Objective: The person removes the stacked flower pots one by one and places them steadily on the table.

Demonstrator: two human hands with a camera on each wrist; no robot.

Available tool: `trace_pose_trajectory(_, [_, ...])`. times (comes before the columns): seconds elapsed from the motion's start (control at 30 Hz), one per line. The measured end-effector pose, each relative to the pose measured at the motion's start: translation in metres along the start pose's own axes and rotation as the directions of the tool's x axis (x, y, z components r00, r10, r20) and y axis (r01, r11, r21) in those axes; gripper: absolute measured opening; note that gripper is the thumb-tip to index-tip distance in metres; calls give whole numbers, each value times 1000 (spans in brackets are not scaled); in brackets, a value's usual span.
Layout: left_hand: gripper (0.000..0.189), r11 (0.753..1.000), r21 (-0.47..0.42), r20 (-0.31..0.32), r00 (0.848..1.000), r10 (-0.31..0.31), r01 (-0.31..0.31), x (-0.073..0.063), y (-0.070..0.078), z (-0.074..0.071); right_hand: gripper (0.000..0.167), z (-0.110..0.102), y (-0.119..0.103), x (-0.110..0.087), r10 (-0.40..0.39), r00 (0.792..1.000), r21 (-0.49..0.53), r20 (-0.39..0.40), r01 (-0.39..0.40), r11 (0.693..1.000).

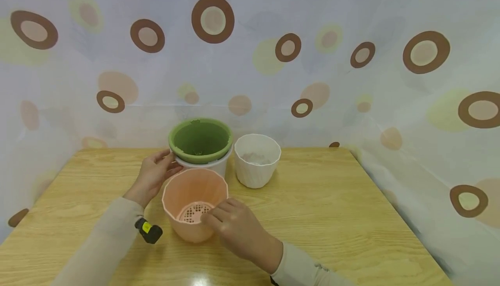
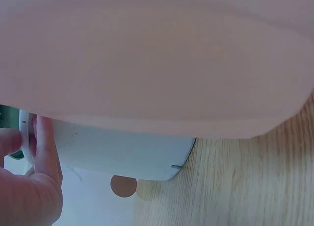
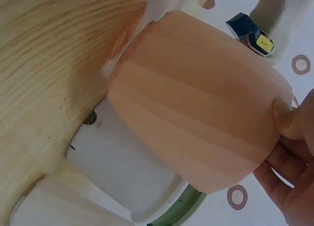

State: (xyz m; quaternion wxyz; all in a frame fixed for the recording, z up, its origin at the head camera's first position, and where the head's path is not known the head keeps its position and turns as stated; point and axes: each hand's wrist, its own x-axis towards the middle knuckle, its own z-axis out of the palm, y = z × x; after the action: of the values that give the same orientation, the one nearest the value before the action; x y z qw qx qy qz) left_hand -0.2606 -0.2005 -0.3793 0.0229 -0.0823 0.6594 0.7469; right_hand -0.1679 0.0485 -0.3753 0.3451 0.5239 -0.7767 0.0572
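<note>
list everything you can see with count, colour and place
green pot: 1, green, nested in the lower white pot
lower white pot: 1, white, on the table, under the green pot
fluted white pot: 1, white, right of the nested pair, something pale inside
peach pot: 1, peach, in front of the nested pair
table: 1, light wood, below the pots
backdrop: 1, whitish with coloured circles, behind the table
wrist device: 1 clearly seen, black and yellow, left wrist
sleeves: 2, pale, both arms
left hand: 1, bare, touching the nested pair
right hand: 1, bare, gripping the peach pot's rim
</note>
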Motion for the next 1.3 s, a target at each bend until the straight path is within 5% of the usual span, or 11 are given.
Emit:
trace_pose_trajectory(0.4, [59, 996, -83, 18, 1000, 25, -24, -2, 0, 2, 9, 5, -2, -6, -18, 1000, -10, 7, 18, 1000])
trace_pose_trajectory(1.3, [58, 997, -71, 16, 999, 29, -27, -3, 1, 3, 25, -6, 3, 2, -5, 966, 64, 260, -12, 998])
